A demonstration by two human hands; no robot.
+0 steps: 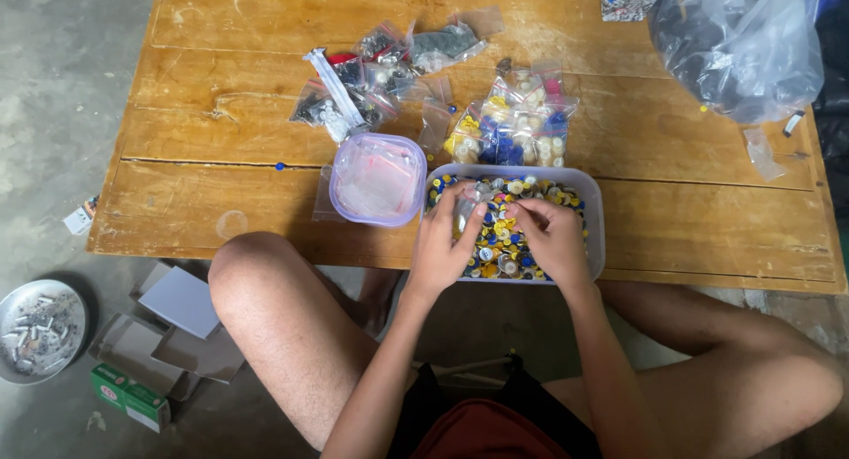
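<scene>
Clear plastic shows in the left hand (445,242), whose grip is closed on a small transparent bag (469,207), while the right hand (553,238) pinches its fingertips together at the bag's mouth, apparently on a button, though that is too small to confirm. Both hands hover over the rectangular tub of mixed buttons (594,213) on the wooden worktop (221,202). Beyond it lie several filled bags (522,123); the tub remains heaped, so much sorting seems left. Beside it sits a round tub of empty bags (378,178).
</scene>
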